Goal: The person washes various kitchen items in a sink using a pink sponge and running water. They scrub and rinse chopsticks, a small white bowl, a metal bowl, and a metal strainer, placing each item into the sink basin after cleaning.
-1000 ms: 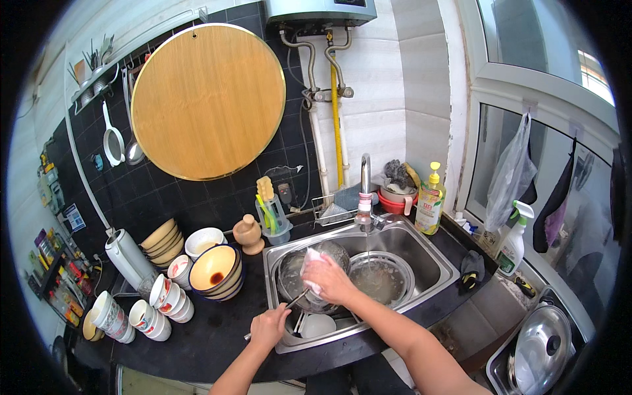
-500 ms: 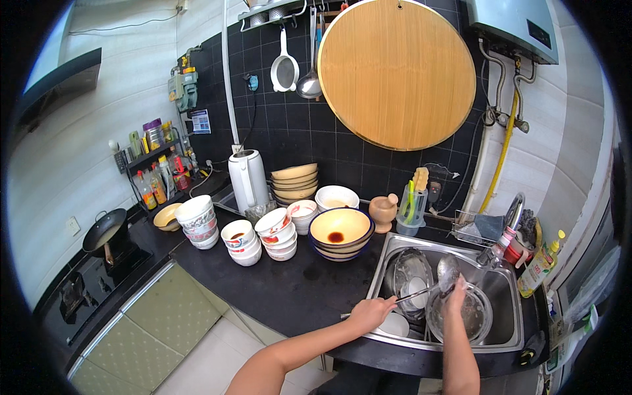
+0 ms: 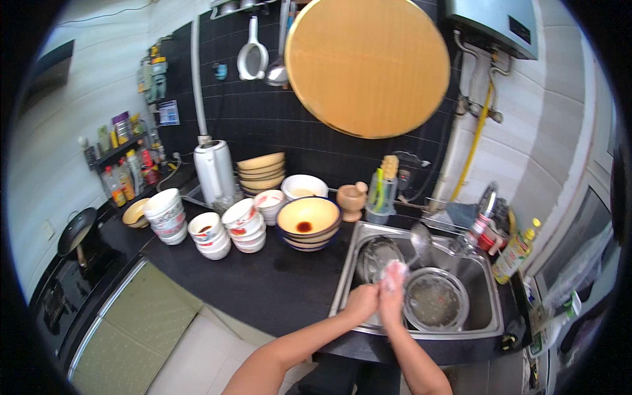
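Note:
My left hand (image 3: 362, 301) is closed around the handle of a metal ladle, over the near left edge of the sink (image 3: 339, 289). The ladle's bowl (image 3: 420, 238) points away, above the sink's far side. Beside the left hand, my right hand (image 3: 391, 295) is closed on a whitish-pink, wet-looking cloth (image 3: 395, 271), blurred, pressed round the ladle's handle. Below and to the right, a round basin (image 3: 463, 299) of cloudy water stands in the sink. Left of it lies a clear lid or dish (image 3: 376, 253), partly hidden by the hands.
On the dark counter (image 3: 283, 289), left of the sink, stand yellow bowls (image 3: 322, 218) and several stacks of white bowls (image 3: 245, 220). A wooden mortar (image 3: 351, 204) and a utensil holder (image 3: 380, 207) are behind. The faucet (image 3: 477, 227) and a soap bottle (image 3: 517, 253) rise at the right.
My right hand and the cloth have moved left, from the ladle's bowl down along its handle to the left hand. The bowl now shows uncovered. The whole view has shifted a little.

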`<state>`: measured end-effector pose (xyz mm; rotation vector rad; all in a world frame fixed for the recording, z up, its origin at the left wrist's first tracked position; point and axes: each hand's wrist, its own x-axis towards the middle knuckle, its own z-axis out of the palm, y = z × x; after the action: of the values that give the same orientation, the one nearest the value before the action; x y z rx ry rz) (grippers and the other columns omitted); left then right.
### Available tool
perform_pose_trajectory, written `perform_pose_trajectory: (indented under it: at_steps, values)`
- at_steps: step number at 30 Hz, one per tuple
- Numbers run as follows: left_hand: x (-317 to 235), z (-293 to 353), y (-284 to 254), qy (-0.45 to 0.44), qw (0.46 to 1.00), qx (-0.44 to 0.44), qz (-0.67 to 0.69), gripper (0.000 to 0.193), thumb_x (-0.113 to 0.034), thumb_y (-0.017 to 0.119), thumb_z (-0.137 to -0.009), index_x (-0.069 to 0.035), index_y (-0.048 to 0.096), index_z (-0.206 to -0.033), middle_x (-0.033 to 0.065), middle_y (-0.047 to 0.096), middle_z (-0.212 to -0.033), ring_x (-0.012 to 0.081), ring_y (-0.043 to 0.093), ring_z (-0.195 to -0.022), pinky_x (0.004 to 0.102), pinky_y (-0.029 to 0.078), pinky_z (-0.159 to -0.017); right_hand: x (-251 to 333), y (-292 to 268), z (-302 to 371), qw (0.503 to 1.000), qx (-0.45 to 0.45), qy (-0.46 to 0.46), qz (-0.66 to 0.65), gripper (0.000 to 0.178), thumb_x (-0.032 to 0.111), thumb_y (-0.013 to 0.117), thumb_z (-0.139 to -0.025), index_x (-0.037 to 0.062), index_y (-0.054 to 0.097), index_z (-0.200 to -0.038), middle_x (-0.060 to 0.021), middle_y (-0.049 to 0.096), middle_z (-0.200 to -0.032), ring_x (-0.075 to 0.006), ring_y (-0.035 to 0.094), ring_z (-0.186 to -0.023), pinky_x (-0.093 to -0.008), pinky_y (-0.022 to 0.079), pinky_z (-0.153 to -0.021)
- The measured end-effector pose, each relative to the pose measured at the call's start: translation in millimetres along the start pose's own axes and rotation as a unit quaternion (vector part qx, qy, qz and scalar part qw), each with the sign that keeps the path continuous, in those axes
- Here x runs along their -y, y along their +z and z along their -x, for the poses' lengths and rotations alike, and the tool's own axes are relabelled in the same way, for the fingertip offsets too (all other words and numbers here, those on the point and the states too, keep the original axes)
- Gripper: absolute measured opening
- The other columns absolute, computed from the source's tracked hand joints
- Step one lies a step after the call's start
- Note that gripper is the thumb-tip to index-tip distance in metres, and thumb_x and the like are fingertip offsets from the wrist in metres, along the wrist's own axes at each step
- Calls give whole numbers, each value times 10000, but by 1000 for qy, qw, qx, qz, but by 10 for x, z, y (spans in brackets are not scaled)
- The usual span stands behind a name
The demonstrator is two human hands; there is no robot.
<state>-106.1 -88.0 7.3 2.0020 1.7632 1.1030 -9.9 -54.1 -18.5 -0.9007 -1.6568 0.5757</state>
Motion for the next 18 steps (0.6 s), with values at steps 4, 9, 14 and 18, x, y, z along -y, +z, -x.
perform_pose_trajectory:
  at_steps: [4,9,14,18]
  values:
    - [154,-58,38,-5,998,-27,57,165,-149,530,-732,3,592,-735,238,578,-747,401,571,-715,460,446,-616,278,-32,95,995,60,43,-65,319,186,458,-879,13,532,-1136,-165,434,-1278,-283,351,-1231,-390,151,-1060]
    - [36,-37,-85,-5,997,-71,-2,120,-113,534,-751,-7,590,-762,199,597,-749,371,583,-687,455,461,-617,253,-293,-126,976,133,-120,122,289,22,488,-776,17,549,-1059,-156,502,-1186,-317,388,-1194,-470,156,-1053]
    - [102,5,-75,47,991,-100,-75,81,-75,555,-722,-38,598,-780,154,594,-728,329,585,-675,419,470,-593,50,-380,-188,969,70,-119,206,431,-90,501,-634,38,529,-1044,-147,511,-1140,-353,375,-1185,-496,206,-1032]
    - [148,40,-133,104,977,-128,-133,54,-49,544,-697,-58,588,-728,116,558,-661,291,577,-625,390,469,-552,91,-337,-122,953,164,-157,199,449,-56,574,-621,35,519,-1058,-137,528,-1099,-319,415,-1154,-466,265,-1012]
